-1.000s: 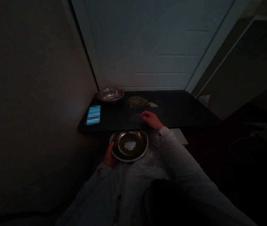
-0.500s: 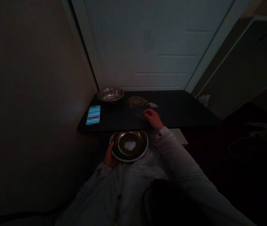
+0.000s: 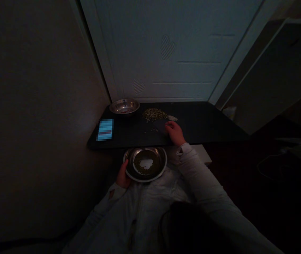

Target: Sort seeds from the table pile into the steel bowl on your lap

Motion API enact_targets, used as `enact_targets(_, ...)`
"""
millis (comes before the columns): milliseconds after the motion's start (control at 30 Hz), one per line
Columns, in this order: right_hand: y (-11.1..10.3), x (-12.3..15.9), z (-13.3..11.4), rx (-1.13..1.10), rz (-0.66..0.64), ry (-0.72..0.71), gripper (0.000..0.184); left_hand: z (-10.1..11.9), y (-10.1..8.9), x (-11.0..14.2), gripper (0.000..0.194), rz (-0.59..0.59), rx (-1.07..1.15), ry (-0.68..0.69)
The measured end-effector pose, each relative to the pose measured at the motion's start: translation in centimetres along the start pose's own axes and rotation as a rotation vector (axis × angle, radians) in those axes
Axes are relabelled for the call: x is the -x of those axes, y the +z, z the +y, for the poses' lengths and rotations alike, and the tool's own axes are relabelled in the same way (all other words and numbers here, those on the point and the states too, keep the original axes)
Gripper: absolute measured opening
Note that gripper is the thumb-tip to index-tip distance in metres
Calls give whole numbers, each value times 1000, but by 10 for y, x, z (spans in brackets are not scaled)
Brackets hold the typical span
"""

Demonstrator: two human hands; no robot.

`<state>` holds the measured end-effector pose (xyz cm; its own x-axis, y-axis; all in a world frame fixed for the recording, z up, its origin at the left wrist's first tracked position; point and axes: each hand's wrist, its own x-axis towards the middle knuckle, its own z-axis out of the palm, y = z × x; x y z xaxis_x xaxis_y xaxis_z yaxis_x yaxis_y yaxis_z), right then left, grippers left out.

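My left hand (image 3: 123,176) grips the left rim of a shiny metal bowl (image 3: 162,168), thumb over the edge. Green grains lie in that bowl around a pale bare patch, and it rests at my lap below the table edge. Over the dark table, my right hand (image 3: 175,133) has its fingers pinched together; a faint grey patch shows by the fingertips, too dim to name. Just beyond it are a larger heap of mixed green and pale grains (image 3: 154,114) and a small heap of white grains (image 3: 172,118). A few loose pale grains (image 3: 154,129) lie left of the fingers.
A second metal bowl (image 3: 124,106) stands at the table's back left corner. Nearer sits a phone-like blurred bright rectangle (image 3: 105,129). The dark table (image 3: 208,123) meets a white door (image 3: 193,46) behind, with a wall (image 3: 34,106) close on the left.
My right hand has shifted slightly right and away from the loose pale grains, which now lie closer to the large heap. My left hand and its bowl have stayed put.
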<state>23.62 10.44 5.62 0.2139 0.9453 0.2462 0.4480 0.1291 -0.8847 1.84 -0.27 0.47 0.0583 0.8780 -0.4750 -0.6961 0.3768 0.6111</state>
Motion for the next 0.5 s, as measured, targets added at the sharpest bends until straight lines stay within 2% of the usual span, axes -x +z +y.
enact_targets(100, -4, -4, 5, -3, 92, 31, 25, -1, -2, -1, 25, -10, -2, 19)
enact_targets(333, -7, -4, 8, 133, 7, -34, 21, -1, -2, -2, 23, 28, -3, 36)
enact_targets(500, -6, -2, 7, 127, -32, -55, 20, 0, 1, 0, 21, 77, -9, 29)
